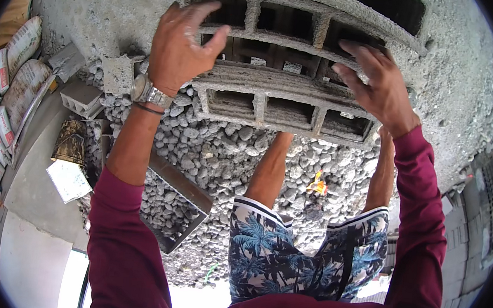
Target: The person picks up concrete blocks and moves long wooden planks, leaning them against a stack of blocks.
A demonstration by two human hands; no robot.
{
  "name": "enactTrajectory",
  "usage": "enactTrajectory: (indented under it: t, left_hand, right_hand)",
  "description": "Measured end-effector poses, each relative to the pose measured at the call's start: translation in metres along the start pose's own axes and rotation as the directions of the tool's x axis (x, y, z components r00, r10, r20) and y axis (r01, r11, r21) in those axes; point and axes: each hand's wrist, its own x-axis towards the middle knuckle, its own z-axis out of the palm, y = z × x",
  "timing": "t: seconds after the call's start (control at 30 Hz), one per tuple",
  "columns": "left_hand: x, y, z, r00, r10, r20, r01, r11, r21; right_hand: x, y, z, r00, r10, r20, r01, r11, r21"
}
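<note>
At the far left, the sacks (12, 116) lie piled, well apart from the hands, so I see little danger from them. Next comes a bucket (70, 141), then an open frame (182, 189) on the gravel (224, 143); a foot that steps back to that side could catch on its edge.

The left hand (182, 46) is over the left end of the blocks (288, 84). Its fingers are spread from the thumb, and it seems to hold nothing. The watch (144, 91) on this wrist could scrape on the rough concrete if the hand goes lower.

The blocks stand in the middle, in front of the person, hollow sides showing. If one tips toward the person, the bare legs (268, 170) are near, and loose stones would make a poor footing.

The right hand (375, 86) is at the right end, fingers half bent and apart from the thumb, with nothing gripped; I cannot tell if the tips touch. Without gloves, fingers could be pinched between two blocks, should one shift.
</note>
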Motion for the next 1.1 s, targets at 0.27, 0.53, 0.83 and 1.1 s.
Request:
enactTrajectory:
  t: [0.27,0.53,0.83,1.1]
  left_hand:
    - [0.008,-0.052,0.038,0.778,-0.627,-0.022,0.608,0.745,0.274]
    - [0.015,-0.047,0.056,0.731,-0.677,-0.085,0.662,0.674,0.327]
    - [-0.014,-0.048,0.031,0.822,-0.56,0.097,0.568,0.816,-0.103]
    - [-0.033,-0.059,0.034,0.854,-0.504,0.127,0.52,0.815,-0.256]
  right_hand:
    - [-0.035,0.011,-0.006,0.703,0.708,-0.066,-0.7,0.705,0.112]
    - [-0.033,0.014,0.017,0.696,0.696,-0.177,-0.648,0.715,0.261]
    - [-0.069,0.018,-0.018,0.611,0.789,0.063,-0.671,0.474,0.57]
    - [-0.04,-0.009,-0.011,0.996,0.084,-0.017,-0.085,0.936,-0.342]
